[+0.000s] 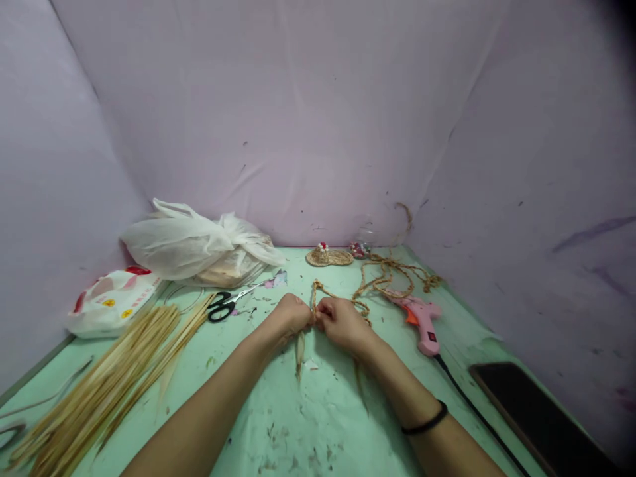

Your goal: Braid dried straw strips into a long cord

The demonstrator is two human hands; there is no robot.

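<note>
Close together over the middle of the table, my left hand [293,314] and my right hand [342,320] pinch a tan braided straw cord [315,291] between them. The cord loops up above my fingers, then runs behind my right hand to a loose tangled length [385,268] at the back right. Pale straw ends [300,354] hang below my left hand. Another thin strand [358,381] sticks out beneath my right wrist. My fingertips partly cover the spot where the cord is gripped.
Black-handled scissors [223,308] and a bundle of dry straw [114,384] lie left. Behind them are a white plastic bag [183,245] and a tissue pack [116,301]. A small woven slipper [328,257] sits at the back. Right are a pink glue gun [424,324] and a dark phone [536,417].
</note>
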